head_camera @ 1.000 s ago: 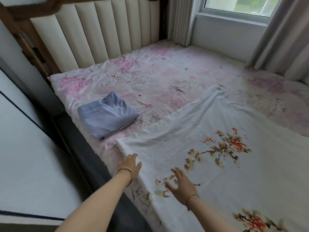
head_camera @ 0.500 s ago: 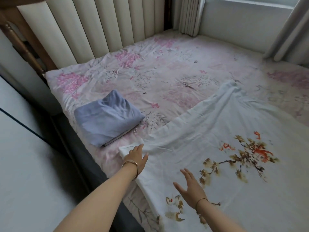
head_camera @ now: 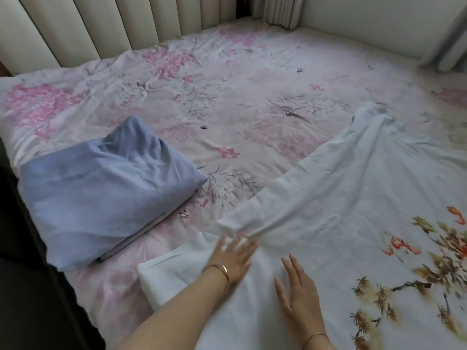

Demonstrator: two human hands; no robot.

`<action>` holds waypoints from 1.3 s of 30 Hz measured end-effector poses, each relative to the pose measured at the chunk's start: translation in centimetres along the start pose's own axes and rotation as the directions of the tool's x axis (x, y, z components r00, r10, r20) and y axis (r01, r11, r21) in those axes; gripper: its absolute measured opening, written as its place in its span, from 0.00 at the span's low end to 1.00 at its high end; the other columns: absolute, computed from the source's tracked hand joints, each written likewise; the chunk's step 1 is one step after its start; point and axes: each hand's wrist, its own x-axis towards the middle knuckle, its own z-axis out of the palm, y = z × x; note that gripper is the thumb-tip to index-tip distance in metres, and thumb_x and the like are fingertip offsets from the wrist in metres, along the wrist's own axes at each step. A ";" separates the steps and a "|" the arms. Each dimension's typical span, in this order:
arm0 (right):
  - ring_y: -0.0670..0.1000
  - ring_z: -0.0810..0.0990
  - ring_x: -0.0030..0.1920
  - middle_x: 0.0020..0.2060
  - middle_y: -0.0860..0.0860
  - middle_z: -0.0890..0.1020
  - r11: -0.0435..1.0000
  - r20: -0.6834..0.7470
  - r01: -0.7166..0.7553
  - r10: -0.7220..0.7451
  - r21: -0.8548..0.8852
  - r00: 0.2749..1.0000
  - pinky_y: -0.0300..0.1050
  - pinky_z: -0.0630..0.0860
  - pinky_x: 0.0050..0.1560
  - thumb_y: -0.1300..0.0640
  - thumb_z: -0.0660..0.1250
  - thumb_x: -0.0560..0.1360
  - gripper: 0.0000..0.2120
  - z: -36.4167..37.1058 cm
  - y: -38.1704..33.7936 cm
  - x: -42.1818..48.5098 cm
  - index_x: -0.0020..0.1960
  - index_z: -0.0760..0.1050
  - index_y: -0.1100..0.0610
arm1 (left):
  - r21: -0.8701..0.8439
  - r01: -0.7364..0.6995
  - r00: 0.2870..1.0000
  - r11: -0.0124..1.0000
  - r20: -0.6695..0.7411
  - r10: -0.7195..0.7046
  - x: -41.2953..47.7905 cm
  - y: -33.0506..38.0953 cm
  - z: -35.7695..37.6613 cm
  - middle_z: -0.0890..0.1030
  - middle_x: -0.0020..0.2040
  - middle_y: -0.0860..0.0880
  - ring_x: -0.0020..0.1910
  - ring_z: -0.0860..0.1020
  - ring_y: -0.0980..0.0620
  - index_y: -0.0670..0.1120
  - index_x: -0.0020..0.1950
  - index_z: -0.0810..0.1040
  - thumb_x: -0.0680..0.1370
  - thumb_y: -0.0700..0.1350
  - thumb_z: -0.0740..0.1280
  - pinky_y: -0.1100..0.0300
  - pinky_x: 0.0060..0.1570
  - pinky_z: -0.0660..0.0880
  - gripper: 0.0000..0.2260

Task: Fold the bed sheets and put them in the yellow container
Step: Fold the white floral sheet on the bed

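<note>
white flower-printed bed sheet (head_camera: 353, 198) spread over near-right part of bed (head_camera: 252, 72); left hand (head_camera: 232, 256) and right hand (head_camera: 298, 299) lie flat by its left corner, grip open, likely smoothing before folding; folded blue sheet (head_camera: 101, 195) parked at bed's left edge; yellow container out of view

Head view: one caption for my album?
Left hand and right hand rest on white floral sheet beside folded blue sheet.

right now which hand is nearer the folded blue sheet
Left. The left hand presses on the white sheet just right of the blue sheet; the right hand lies flat on it farther right.
</note>
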 end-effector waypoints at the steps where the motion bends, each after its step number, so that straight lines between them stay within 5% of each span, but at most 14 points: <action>1: 0.45 0.59 0.72 0.72 0.48 0.65 0.998 0.003 0.041 -0.041 -0.054 0.999 0.41 0.51 0.71 0.33 0.41 0.77 0.34 0.9 0.8 0.0 0.71 0.67 0.52 | 0.018 0.135 0.990 0.991 -0.041 -0.134 0.5 -1.4 0.5 0.39 0.77 0.56 0.76 0.39 0.49 0.53 0.76 0.36 0.83 0.53 0.42 0.45 0.71 0.36 0.24; 4: 0.42 0.45 0.76 0.76 0.44 0.56 0.981 0.133 0.021 0.005 -0.191 0.991 0.37 0.41 0.71 0.37 0.40 0.79 0.28 2.2 1.9 -1.0 0.76 0.55 0.47 | -0.109 0.401 0.908 0.910 -0.087 -0.411 1.0 -4.3 0.2 0.42 0.78 0.55 0.76 0.42 0.47 0.52 0.77 0.39 0.80 0.59 0.41 0.46 0.72 0.43 0.27; 7: 0.43 0.42 0.76 0.77 0.43 0.46 0.983 0.102 0.022 -0.003 -0.181 0.995 0.39 0.44 0.71 0.39 0.40 0.80 0.27 2.2 1.4 -0.8 0.77 0.48 0.46 | -0.355 0.246 0.934 0.902 -0.161 -0.319 1.0 -4.9 -0.8 0.69 0.67 0.48 0.67 0.66 0.44 0.51 0.73 0.60 0.74 0.65 0.48 0.53 0.64 0.63 0.31; 9: 0.44 0.43 0.76 0.77 0.43 0.47 0.981 0.158 0.030 0.000 -0.191 0.987 0.40 0.45 0.71 0.39 0.40 0.80 0.26 1.5 1.4 -1.0 0.76 0.49 0.45 | -0.553 0.212 0.920 0.806 -0.166 -0.355 0.6 -6.0 -0.4 0.79 0.53 0.46 0.54 0.76 0.42 0.50 0.57 0.72 0.77 0.56 0.61 0.54 0.50 0.70 0.13; 11: 0.45 0.44 0.76 0.77 0.44 0.48 0.969 0.197 0.061 -0.013 -0.241 0.980 0.41 0.45 0.71 0.40 0.40 0.80 0.26 0.8 2.2 -1.8 0.76 0.50 0.45 | -0.657 0.291 0.866 0.696 -0.129 -0.483 0.3 -7.2 -0.2 0.80 0.48 0.43 0.49 0.78 0.41 0.47 0.47 0.74 0.77 0.51 0.65 0.53 0.44 0.72 0.07; 15: 0.44 0.44 0.76 0.77 0.43 0.46 0.973 0.199 -0.048 0.094 -0.226 0.975 0.41 0.46 0.71 0.39 0.40 0.80 0.26 -1.8 5.2 -5.8 0.76 0.47 0.44 | -0.583 0.438 0.759 0.684 -0.168 -0.629 0.2 -4.9 -0.8 0.76 0.60 0.39 0.59 0.72 0.38 0.44 0.60 0.75 0.78 0.46 0.64 0.50 0.55 0.67 0.12; 18: 0.34 0.42 0.73 0.73 0.32 0.41 0.952 0.085 -0.222 0.244 -0.210 0.966 0.44 0.57 0.70 0.34 0.37 0.78 0.25 -5.4 8.4 -10.7 0.73 0.39 0.33 | -0.493 0.249 0.824 0.833 -0.343 -0.450 -1.2 1.1 -1.2 0.66 0.71 0.39 0.70 0.62 0.39 0.43 0.73 0.64 0.77 0.49 0.64 0.48 0.68 0.56 0.26; 21: 0.44 0.70 0.68 0.75 0.45 0.58 0.863 0.142 -0.491 0.503 -0.117 0.852 0.45 0.74 0.58 0.28 0.32 0.72 0.33 -9.8 10.3 -15.3 0.75 0.45 0.38 | -0.355 -0.032 0.933 0.934 -0.346 -0.100 -3.1 7.9 -0.4 0.75 0.62 0.40 0.64 0.68 0.42 0.42 0.68 0.68 0.79 0.59 0.49 0.51 0.63 0.59 0.27; 24: 0.45 0.55 0.75 0.75 0.42 0.46 0.777 0.033 -0.616 0.624 -0.131 0.781 0.46 0.58 0.71 0.21 0.19 0.48 0.59 -14.1 14.0 -20.8 0.75 0.42 0.41 | -0.237 -0.165 0.963 0.958 -0.247 0.105 -5.5 15.6 0.4 0.80 0.57 0.46 0.59 0.70 0.47 0.46 0.66 0.68 0.77 0.59 0.48 0.53 0.58 0.62 0.26; 26: 0.44 0.50 0.76 0.73 0.37 0.43 0.763 0.014 -0.638 0.643 -0.103 0.766 0.43 0.57 0.72 0.19 0.21 0.46 0.57 -16.4 16.0 -24.4 0.72 0.43 0.36 | -0.212 -0.191 0.977 0.959 -0.131 0.166 -6.9 20.2 0.4 0.78 0.61 0.49 0.60 0.75 0.47 0.46 0.71 0.64 0.75 0.61 0.44 0.55 0.61 0.66 0.31; 30: 0.45 0.54 0.75 0.75 0.41 0.46 0.708 -0.018 -0.706 0.706 0.017 0.708 0.40 0.60 0.70 0.15 0.29 0.46 0.55 -20.0 19.9 -33.4 0.71 0.38 0.35 | -0.150 -0.333 0.943 0.931 -0.079 0.324 -10.7 29.9 2.0 0.57 0.74 0.55 0.74 0.59 0.52 0.51 0.76 0.50 0.64 0.68 0.28 0.58 0.72 0.52 0.45; 33: 0.46 0.65 0.71 0.73 0.45 0.59 0.639 -0.170 -0.766 0.764 0.065 0.623 0.37 0.65 0.65 0.14 0.39 0.49 0.54 -21.7 22.7 -41.6 0.72 0.38 0.33 | -0.044 -0.441 0.897 0.896 -0.011 0.441 -14.7 36.8 4.2 0.81 0.56 0.54 0.50 0.82 0.53 0.53 0.62 0.77 0.78 0.60 0.40 0.60 0.52 0.76 0.30; 36: 0.45 0.60 0.74 0.74 0.42 0.51 0.520 -0.112 -0.842 0.854 0.146 0.508 0.36 0.63 0.67 0.14 0.42 0.46 0.64 -22.0 25.3 -48.8 0.75 0.44 0.46 | -0.093 -0.489 0.870 0.867 0.015 0.493 -17.3 41.8 8.7 0.84 0.51 0.53 0.44 0.84 0.51 0.52 0.61 0.75 0.79 0.60 0.40 0.58 0.39 0.80 0.27; 39: 0.43 0.54 0.75 0.76 0.41 0.48 0.443 -0.102 -0.883 0.896 0.154 0.432 0.37 0.59 0.71 0.17 0.51 0.53 0.57 -21.6 26.5 -52.9 0.75 0.45 0.43 | -0.106 -0.452 0.861 0.886 0.209 0.464 -19.9 45.5 8.9 0.62 0.75 0.52 0.71 0.67 0.50 0.51 0.77 0.51 0.71 0.65 0.39 0.53 0.68 0.66 0.37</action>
